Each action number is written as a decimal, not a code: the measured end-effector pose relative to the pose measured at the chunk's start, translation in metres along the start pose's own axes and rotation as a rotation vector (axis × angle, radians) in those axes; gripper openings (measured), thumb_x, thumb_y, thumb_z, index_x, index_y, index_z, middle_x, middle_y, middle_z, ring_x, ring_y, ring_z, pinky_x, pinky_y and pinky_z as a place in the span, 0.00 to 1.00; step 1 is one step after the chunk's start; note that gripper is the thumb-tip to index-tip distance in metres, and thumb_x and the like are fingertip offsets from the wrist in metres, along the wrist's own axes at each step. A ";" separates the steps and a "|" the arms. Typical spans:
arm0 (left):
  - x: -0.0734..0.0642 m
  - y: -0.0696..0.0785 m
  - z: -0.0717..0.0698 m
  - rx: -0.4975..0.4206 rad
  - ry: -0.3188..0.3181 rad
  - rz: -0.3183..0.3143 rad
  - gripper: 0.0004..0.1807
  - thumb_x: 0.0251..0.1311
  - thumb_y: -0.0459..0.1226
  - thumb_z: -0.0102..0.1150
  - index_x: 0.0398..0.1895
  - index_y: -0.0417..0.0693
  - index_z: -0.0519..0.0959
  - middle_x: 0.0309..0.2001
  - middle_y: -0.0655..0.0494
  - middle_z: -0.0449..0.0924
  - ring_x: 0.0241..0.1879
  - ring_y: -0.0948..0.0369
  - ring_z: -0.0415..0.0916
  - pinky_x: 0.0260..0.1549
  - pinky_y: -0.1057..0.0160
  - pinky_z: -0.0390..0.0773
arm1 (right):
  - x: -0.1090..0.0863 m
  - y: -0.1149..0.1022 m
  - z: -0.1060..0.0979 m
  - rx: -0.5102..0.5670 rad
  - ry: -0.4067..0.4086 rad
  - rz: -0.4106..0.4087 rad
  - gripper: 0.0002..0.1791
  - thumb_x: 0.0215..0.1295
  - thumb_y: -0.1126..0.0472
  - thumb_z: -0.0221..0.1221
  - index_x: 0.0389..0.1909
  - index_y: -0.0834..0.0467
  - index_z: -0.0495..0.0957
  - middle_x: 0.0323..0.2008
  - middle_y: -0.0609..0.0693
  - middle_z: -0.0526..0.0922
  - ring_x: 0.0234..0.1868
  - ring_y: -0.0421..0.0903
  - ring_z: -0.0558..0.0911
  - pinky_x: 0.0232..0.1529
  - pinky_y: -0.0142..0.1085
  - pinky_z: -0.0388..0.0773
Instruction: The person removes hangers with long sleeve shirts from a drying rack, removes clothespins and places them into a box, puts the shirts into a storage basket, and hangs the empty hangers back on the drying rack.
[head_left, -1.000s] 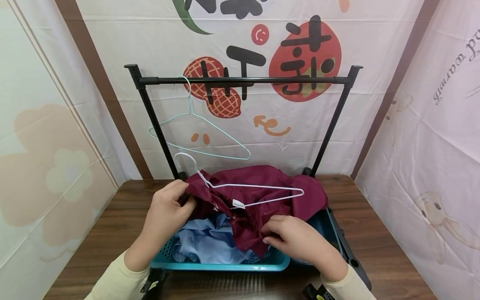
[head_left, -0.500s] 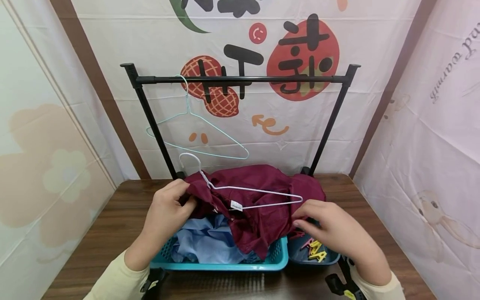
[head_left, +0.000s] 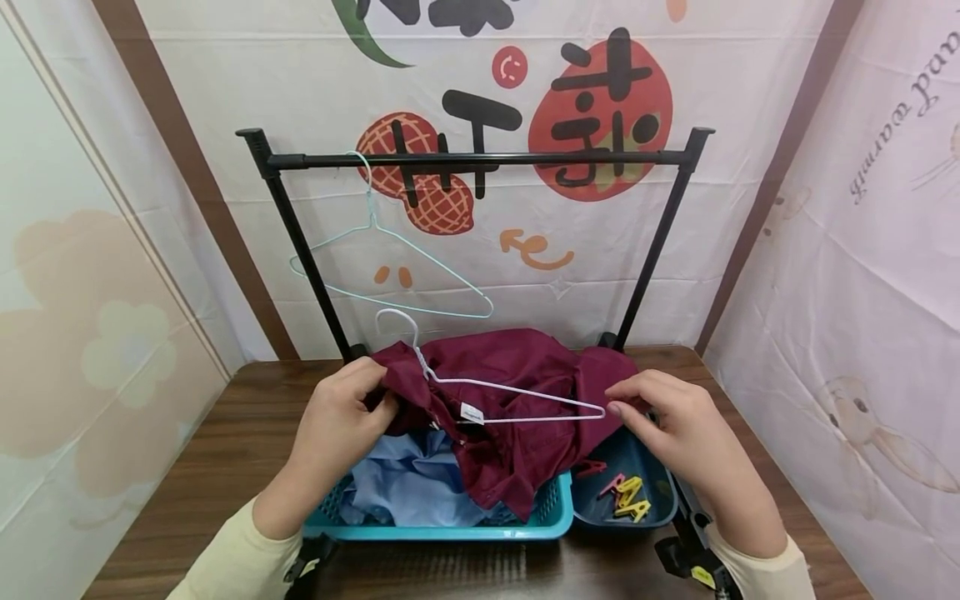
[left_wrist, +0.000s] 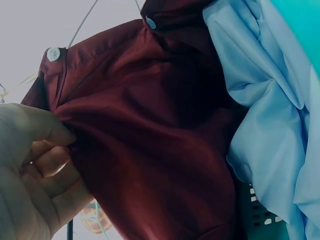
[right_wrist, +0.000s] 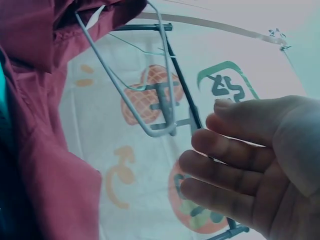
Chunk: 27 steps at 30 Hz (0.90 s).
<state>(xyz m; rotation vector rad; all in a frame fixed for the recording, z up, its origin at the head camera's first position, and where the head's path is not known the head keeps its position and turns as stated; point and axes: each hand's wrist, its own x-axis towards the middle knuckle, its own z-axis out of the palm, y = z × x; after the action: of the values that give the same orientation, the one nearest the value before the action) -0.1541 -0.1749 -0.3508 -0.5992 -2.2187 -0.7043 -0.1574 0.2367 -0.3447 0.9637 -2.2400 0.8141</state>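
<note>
My left hand (head_left: 341,425) pinches the edge of a maroon shirt (head_left: 517,354) at its collar side; the left wrist view shows the buttoned cloth (left_wrist: 150,120) between thumb and fingers. A white wire hanger (head_left: 517,389) has one end inside the shirt, while its hook and other arm stick out. Beside that free end, my right hand (head_left: 682,425) is held with its fingers loosely extended. The right wrist view shows a gap between those fingers and the hanger tip (right_wrist: 162,131). A white label (head_left: 472,413) shows at the neck.
Below the shirt, a turquoise basket (head_left: 442,532) holds a light blue garment (head_left: 412,483). At its right stands a dark blue bin (head_left: 663,512) with yellow and pink clothespins (head_left: 630,500). Behind, a black rack (head_left: 480,158) carries a pale green hanger (head_left: 420,242).
My right hand has left the shirt front and moved right and up to the hanger's free end, exposing the bin of clothespins. The hanger has shifted slightly; my left hand keeps its pinch.
</note>
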 end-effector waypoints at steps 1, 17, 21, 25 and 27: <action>0.000 0.000 0.000 0.001 -0.003 -0.001 0.10 0.60 0.30 0.65 0.36 0.57 0.85 0.36 0.65 0.79 0.32 0.68 0.69 0.32 0.74 0.68 | 0.000 0.001 0.003 -0.004 0.006 0.002 0.16 0.59 0.69 0.72 0.44 0.47 0.86 0.40 0.42 0.87 0.35 0.32 0.77 0.35 0.22 0.72; 0.002 0.005 0.005 0.036 0.020 0.051 0.11 0.56 0.27 0.67 0.36 0.55 0.85 0.37 0.63 0.82 0.33 0.66 0.71 0.33 0.72 0.69 | 0.002 0.003 0.032 0.018 -0.064 0.068 0.15 0.61 0.67 0.71 0.45 0.48 0.86 0.43 0.42 0.87 0.34 0.33 0.78 0.32 0.29 0.79; 0.002 0.005 0.006 0.051 0.015 0.052 0.11 0.57 0.28 0.67 0.35 0.55 0.85 0.37 0.64 0.81 0.33 0.67 0.71 0.33 0.72 0.70 | 0.002 0.002 0.036 0.007 -0.060 0.036 0.13 0.60 0.68 0.71 0.44 0.51 0.87 0.42 0.41 0.87 0.34 0.33 0.77 0.33 0.24 0.75; 0.003 0.006 0.007 0.059 0.019 0.064 0.10 0.56 0.28 0.67 0.32 0.55 0.84 0.34 0.65 0.79 0.32 0.67 0.69 0.32 0.72 0.68 | 0.003 0.001 0.039 -0.021 -0.056 -0.003 0.12 0.60 0.69 0.71 0.42 0.53 0.87 0.40 0.41 0.87 0.35 0.33 0.79 0.36 0.21 0.74; 0.003 0.007 0.008 0.058 0.026 0.072 0.11 0.56 0.27 0.67 0.31 0.55 0.83 0.33 0.65 0.78 0.31 0.67 0.68 0.32 0.72 0.67 | 0.003 0.000 0.040 -0.046 -0.057 -0.003 0.12 0.59 0.69 0.72 0.42 0.53 0.87 0.40 0.41 0.87 0.36 0.33 0.79 0.37 0.24 0.76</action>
<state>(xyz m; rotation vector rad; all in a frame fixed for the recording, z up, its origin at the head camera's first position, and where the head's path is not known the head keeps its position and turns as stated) -0.1558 -0.1642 -0.3509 -0.6349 -2.1745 -0.6059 -0.1691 0.2068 -0.3687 0.9793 -2.2948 0.7397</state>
